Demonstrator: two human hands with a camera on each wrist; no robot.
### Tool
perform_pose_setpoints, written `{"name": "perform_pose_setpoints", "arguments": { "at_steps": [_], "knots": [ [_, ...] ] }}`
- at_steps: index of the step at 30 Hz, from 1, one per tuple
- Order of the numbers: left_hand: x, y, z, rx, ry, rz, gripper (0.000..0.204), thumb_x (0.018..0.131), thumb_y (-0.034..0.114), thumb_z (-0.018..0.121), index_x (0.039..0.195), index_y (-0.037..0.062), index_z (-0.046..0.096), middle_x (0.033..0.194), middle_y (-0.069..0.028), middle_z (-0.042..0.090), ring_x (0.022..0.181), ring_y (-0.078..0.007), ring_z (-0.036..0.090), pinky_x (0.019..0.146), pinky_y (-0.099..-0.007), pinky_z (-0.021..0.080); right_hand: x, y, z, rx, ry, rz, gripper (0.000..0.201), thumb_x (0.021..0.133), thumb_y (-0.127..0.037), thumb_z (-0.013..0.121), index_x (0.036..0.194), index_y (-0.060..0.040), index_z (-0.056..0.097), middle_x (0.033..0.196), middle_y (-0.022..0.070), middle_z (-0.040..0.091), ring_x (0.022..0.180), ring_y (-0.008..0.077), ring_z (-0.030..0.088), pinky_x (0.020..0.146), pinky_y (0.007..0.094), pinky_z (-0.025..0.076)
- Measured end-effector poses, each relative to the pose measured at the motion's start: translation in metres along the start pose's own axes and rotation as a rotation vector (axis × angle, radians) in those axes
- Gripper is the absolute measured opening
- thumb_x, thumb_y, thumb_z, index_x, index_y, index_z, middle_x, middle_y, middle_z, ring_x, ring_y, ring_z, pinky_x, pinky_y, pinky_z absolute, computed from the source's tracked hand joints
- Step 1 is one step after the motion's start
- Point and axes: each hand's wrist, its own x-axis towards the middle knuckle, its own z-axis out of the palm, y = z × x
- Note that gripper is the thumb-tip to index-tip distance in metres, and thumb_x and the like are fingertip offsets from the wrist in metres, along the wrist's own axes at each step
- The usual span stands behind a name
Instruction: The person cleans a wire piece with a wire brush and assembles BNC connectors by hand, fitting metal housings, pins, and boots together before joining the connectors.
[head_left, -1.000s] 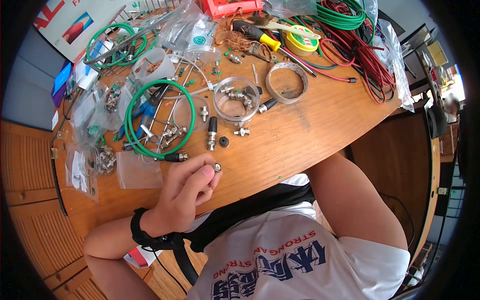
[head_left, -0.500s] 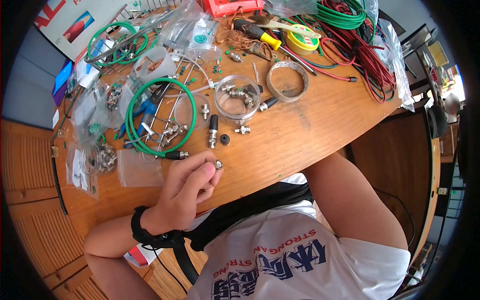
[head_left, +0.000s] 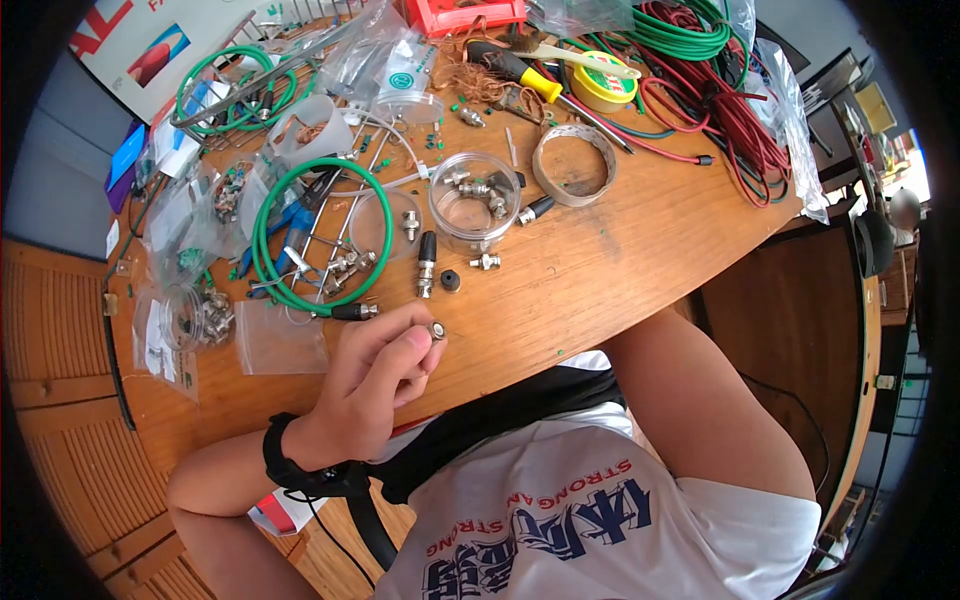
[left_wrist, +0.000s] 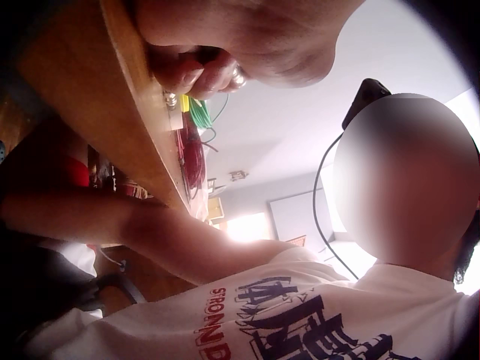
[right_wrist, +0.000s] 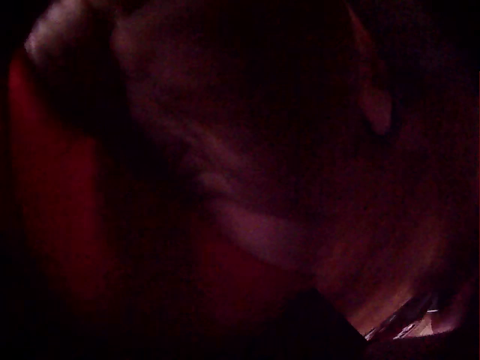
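Observation:
In the head view the left hand is at the table's front edge, thumb and curled fingers pinching a small metal connector whose round end shows. The left wrist view has that hand at the top, with a bit of shiny metal at its fingertips. Just beyond the hand lie a black-sleeved connector, a small black cap and a silver connector. The right forearm drops below the table edge, and its hand is hidden there. Dark, blurred skin fills much of the right wrist view; finger posture is unclear.
A coiled green cable, a clear round container of connectors and a tape ring lie farther back. Behind them are a yellow-black screwdriver, a yellow tin and red cables. Plastic bags are at left.

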Motion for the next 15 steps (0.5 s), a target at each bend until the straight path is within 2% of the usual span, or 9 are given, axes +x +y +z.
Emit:
{"name": "perform_pose_setpoints", "arguments": {
  "at_steps": [1,3,15],
  "knots": [
    [0.0002,0.0009,0.0,0.002,0.001,-0.001,0.03,0.109,0.023,0.046,0.088,0.0023,0.052,0.08,0.0019,0.05,0.056,-0.0013,0.033,0.051,-0.0216,0.024,0.0009,0.0002,0.0001,0.004,0.005,0.001,0.03,0.093,-0.014,0.054,0.114,0.004,0.066,0.109,0.0261,0.069,0.108,0.0393,0.068,0.094,0.044,0.055],
    [0.0005,0.0022,0.0004,0.072,-0.003,-0.023,0.036,0.108,0.034,0.044,0.088,0.0043,0.05,0.078,-0.0002,0.048,0.056,-0.0048,0.037,0.05,-0.0228,0.026,0.002,0.0007,0.0005,0.011,0.011,0.002,0.03,0.093,-0.014,0.054,0.114,0.004,0.066,0.109,0.0262,0.069,0.108,0.0394,0.068,0.094,0.044,0.055],
    [-0.0003,0.0031,0.0004,0.071,-0.001,-0.038,0.035,0.108,0.033,0.044,0.088,0.0043,0.05,0.077,-0.0001,0.048,0.055,-0.005,0.037,0.05,-0.0228,0.026,0.0011,0.0042,-0.0011,0.047,0.04,0.022,0.03,0.093,-0.014,0.054,0.114,0.0041,0.066,0.11,0.0264,0.069,0.109,0.0397,0.067,0.095,0.0438,0.055]
  ]
}}
